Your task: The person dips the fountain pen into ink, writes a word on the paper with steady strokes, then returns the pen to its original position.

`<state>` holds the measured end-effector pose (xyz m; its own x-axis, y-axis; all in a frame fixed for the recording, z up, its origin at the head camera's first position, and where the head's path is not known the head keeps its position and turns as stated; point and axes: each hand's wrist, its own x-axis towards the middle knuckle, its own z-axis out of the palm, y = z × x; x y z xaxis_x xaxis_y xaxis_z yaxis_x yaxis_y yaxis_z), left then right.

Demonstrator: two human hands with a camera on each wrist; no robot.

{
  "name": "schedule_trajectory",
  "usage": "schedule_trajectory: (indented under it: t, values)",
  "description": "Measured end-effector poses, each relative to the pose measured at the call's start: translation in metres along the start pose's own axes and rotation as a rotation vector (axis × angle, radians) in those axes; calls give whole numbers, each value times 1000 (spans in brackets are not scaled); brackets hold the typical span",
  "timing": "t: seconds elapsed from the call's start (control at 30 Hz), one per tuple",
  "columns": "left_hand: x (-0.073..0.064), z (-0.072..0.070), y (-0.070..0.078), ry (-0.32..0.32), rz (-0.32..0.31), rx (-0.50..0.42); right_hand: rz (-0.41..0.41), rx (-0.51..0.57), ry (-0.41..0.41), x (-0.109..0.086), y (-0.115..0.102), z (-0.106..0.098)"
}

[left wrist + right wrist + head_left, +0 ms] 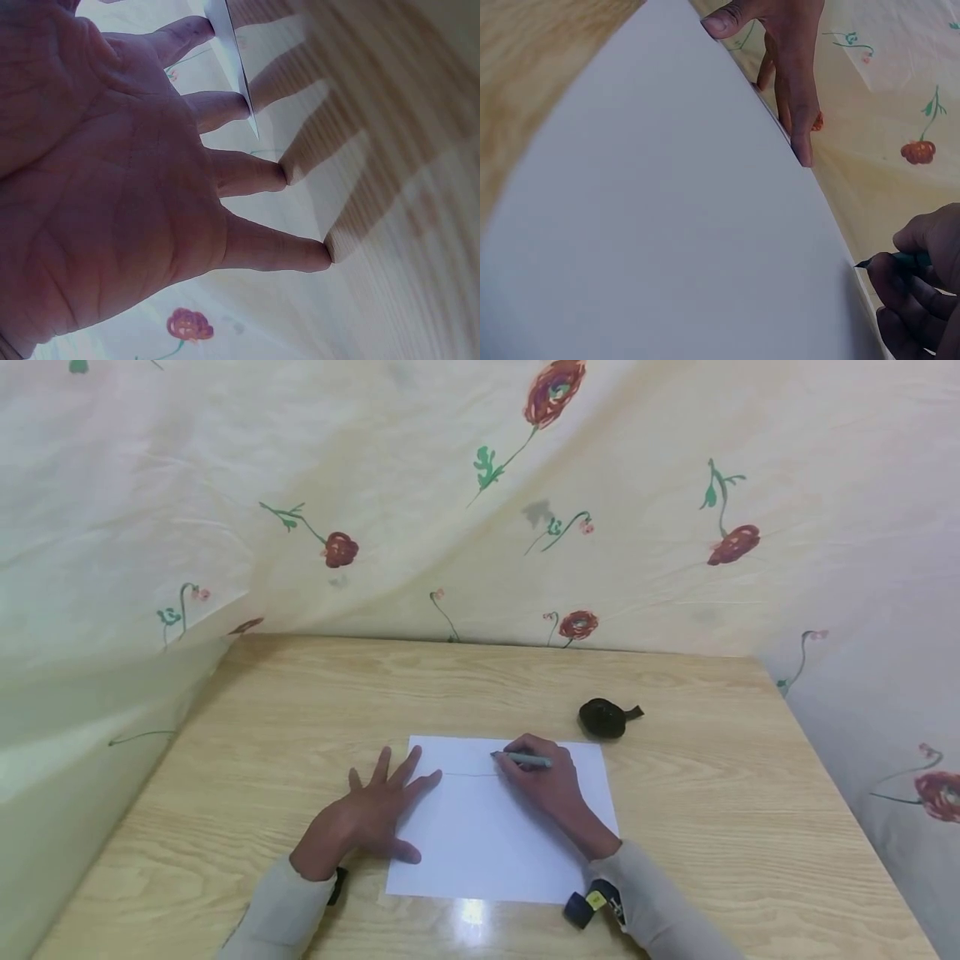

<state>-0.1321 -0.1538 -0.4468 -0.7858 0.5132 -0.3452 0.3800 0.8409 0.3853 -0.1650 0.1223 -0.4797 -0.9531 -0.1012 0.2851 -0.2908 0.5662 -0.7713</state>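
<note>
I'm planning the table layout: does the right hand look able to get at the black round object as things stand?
Probably yes: the right hand is close by, and nothing visible stands between it and the black round object just past the paper. The pen it holds may hinder grasping.

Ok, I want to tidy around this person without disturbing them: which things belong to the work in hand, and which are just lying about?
In use:
- pen, held in the right hand
- sheet of white paper, a thin line on it, left hand spread at its left edge

Lying about:
- black round object with a short tail, beyond the paper; exactly what, I can't tell
</note>
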Motion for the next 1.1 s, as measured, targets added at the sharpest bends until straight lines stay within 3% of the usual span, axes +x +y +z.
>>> schedule_trajectory:
  t: [0.3, 1.1]
  values:
    - [1, 0, 0, -4, 3, 4, 34, 6, -11, 0, 3, 1]
    - [1, 0, 0, -5, -3, -4, 18, 15, 7, -1, 4, 3]
